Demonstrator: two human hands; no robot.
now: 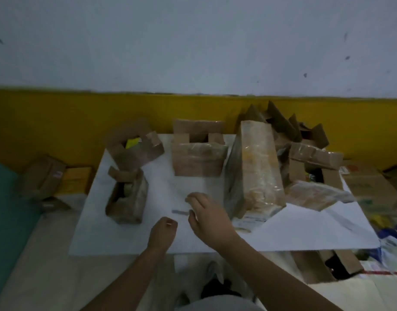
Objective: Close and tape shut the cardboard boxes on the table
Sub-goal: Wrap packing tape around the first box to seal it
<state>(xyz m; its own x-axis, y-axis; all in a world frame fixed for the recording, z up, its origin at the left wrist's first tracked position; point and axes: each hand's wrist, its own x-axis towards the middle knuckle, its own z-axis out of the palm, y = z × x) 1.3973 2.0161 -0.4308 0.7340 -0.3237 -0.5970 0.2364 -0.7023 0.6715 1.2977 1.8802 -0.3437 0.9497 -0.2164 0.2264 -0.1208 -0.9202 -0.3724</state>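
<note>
Though loosely curled, hands [163, 230] [207, 217] seemingly empty

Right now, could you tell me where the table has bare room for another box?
The front right corner of the table is bare, in front of the tall taped box and the wrapped parcel. A smaller patch lies between the small open box and the tall one, where the left hand and right hand hover. Back right is crowded with piled boxes.

On the table [305, 230], a small grey item [180, 212] is being blurred beyond telling; right of it, a carton [370, 187] is being cropped.
</note>
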